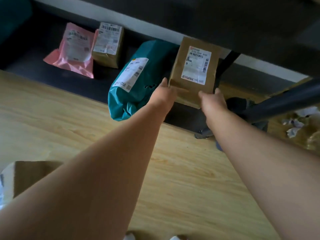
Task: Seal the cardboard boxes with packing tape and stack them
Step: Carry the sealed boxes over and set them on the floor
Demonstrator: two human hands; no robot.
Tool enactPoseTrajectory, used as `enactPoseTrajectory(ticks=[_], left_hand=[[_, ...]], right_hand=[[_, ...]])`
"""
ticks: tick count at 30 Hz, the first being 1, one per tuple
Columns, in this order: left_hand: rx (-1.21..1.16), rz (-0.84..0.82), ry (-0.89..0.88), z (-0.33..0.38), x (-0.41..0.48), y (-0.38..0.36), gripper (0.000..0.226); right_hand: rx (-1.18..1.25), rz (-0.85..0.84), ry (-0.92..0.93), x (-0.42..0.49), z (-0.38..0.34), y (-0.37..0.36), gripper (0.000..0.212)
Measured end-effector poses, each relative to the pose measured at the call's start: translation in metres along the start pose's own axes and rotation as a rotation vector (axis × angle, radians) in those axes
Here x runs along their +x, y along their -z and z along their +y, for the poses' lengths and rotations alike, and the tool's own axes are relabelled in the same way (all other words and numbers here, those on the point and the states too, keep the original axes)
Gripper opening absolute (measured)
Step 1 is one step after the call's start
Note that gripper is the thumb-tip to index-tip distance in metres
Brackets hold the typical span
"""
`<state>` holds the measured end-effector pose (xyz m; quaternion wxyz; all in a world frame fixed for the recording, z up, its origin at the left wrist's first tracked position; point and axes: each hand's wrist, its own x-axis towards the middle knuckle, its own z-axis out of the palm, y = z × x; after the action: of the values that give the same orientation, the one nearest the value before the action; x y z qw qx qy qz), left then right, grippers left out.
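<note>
Between both outstretched hands, the brown box [176, 70] with a white label is held by its lower end, just right of a teal bag [138, 90]. The left hand [164, 94] grips its lower left corner and the right hand [213, 101] its lower right edge, fingers mostly hidden. Both arms reach straight forward over the wooden surface [52, 122]. A smaller box [109, 56] and a pink bag [69, 63] lie further left.
</note>
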<state>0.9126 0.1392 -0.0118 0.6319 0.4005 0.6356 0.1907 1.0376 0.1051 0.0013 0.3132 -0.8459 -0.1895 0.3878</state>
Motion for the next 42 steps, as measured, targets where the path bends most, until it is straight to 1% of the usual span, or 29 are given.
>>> enactPoseTrajectory(ticks=[2,3,5,6,11,13,15,17,22,26,30,34,36,38,41,42], left_hand=[[0.027,-0.043,0.05,-0.005,-0.022,0.006,0.064],[0.031,-0.026,0.059,-0.011,-0.037,0.011,0.062],[0.009,0.051,0.114,-0.024,-0.081,0.028,0.063],[0.0,0.075,0.145,-0.031,-0.104,0.035,0.063],[-0.037,0.186,0.341,-0.087,-0.211,0.094,0.06],[-0.048,0.239,0.418,-0.114,-0.253,0.127,0.056],[-0.044,0.359,0.494,-0.145,-0.296,0.164,0.05],[-0.068,0.475,0.559,-0.176,-0.333,0.193,0.048],[-0.183,0.689,0.705,-0.245,-0.413,0.236,0.043],[-0.312,0.817,0.748,-0.302,-0.435,0.252,0.051],[-0.416,0.896,0.745,-0.359,-0.439,0.262,0.048],[-0.507,0.872,0.726,-0.408,-0.426,0.267,0.047],[-0.633,0.874,0.725,-0.427,-0.414,0.269,0.037],[-0.757,0.881,0.747,-0.442,-0.405,0.271,0.029],[-0.802,0.888,0.763,-0.453,-0.401,0.271,0.044],[-0.791,0.888,0.767,-0.453,-0.403,0.271,0.042]], right_hand=[[-0.062,0.044,0.014,-0.01,-0.002,0.01,0.063],[-0.116,0.082,0.039,-0.02,-0.001,0.016,0.063],[-0.269,0.127,0.119,-0.047,0.003,0.021,0.055],[-0.325,0.11,0.151,-0.063,0.005,0.021,0.051],[-0.594,-0.236,0.276,-0.167,0.014,-0.004,0.042],[-0.648,-0.379,0.307,-0.213,0.011,-0.025,0.041],[-0.688,-0.528,0.316,-0.261,0.012,-0.053,0.042],[-0.717,-0.64,0.325,-0.301,0.016,-0.076,0.043],[-0.844,-0.877,0.343,-0.384,0.046,-0.118,0.039],[-0.923,-1.029,0.367,-0.421,0.086,-0.156,0.043],[-1.03,-1.116,0.395,-0.443,0.154,-0.202,0.053],[-1.115,-1.181,0.425,-0.453,0.219,-0.238,0.066],[-1.179,-1.208,0.441,-0.454,0.242,-0.252,0.072],[-1.211,-1.241,0.435,-0.453,0.259,-0.261,0.072],[-1.159,-1.249,0.438,-0.45,0.266,-0.26,0.066],[-1.134,-1.248,0.436,-0.451,0.264,-0.257,0.065]])
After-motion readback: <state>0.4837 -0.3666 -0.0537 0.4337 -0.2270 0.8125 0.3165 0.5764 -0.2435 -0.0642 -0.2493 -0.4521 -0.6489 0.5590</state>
